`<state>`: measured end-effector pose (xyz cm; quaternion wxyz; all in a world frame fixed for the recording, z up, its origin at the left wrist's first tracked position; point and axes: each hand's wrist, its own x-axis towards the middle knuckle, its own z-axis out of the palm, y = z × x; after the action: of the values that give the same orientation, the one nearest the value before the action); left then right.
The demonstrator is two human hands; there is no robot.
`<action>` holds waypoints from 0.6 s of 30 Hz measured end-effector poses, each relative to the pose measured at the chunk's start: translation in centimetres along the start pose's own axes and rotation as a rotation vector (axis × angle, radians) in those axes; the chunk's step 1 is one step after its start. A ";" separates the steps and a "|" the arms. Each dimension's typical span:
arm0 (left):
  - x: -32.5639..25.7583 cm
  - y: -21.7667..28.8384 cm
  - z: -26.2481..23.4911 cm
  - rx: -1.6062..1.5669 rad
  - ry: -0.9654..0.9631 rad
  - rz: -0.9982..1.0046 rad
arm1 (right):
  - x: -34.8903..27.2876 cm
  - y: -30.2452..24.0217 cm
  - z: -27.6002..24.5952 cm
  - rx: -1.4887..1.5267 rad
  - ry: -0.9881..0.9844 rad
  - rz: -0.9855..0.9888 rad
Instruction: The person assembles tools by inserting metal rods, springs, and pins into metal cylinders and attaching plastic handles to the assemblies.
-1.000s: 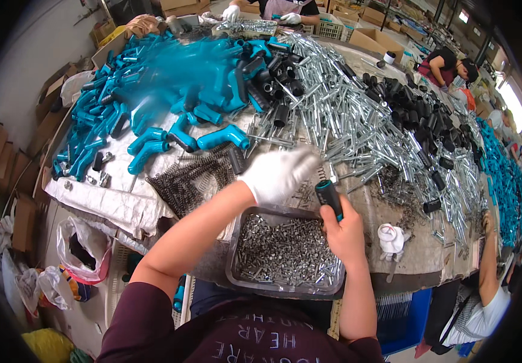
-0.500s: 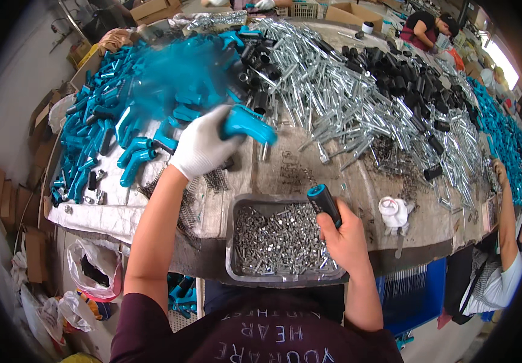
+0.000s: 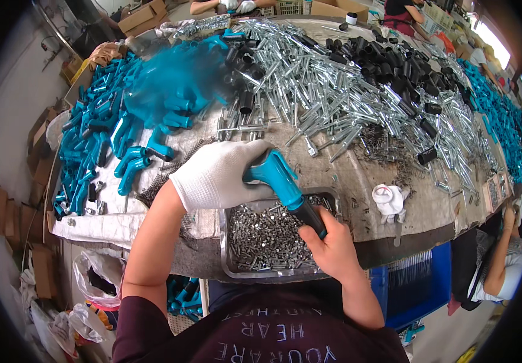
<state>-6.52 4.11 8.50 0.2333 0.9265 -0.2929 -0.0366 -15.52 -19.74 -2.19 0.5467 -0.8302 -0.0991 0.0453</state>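
My left hand (image 3: 215,175), in a white knitted glove, wraps round a glossy teal pistol-shaped plastic housing (image 3: 278,176). My bare right hand (image 3: 333,247) grips a black cylindrical handle (image 3: 309,218) with a teal end. The housing's lower end meets the black handle's upper end in line, slanting down to the right; whether they are joined I cannot tell. Both hands are above a dark plastic tray (image 3: 273,276) filled with small metal pieces (image 3: 261,239), which look like screws or bits. My glove covers part of the tray's far left corner.
Teal housings (image 3: 131,160) pile up on the left, metal rods (image 3: 321,103) in the middle, black sleeves (image 3: 394,66) behind them. Coiled springs (image 3: 158,184) lie beside my left forearm. A crumpled white glove (image 3: 389,202) sits right of the tray. A co-worker's arm (image 3: 501,254) shows at far right.
My left hand has brought the teal housing down and toward me, to the black handle's end. My right hand has shifted slightly left and tilted the handle.
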 end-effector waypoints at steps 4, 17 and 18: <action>0.4 0.7 1.8 0.023 0.122 -0.071 | -0.4 0.4 1.0 -0.018 0.095 -0.029; 4.0 1.5 7.3 -1.752 0.216 0.615 | -1.8 -0.6 0.8 1.433 -0.790 0.364; 4.1 1.0 6.5 -1.875 0.045 0.769 | -1.8 -0.6 0.6 1.360 -0.821 0.347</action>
<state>-4.99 -1.62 3.47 0.8681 0.2133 -0.4200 -0.1567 -17.50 -19.38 -1.92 0.8366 -0.2374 -0.1126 0.4807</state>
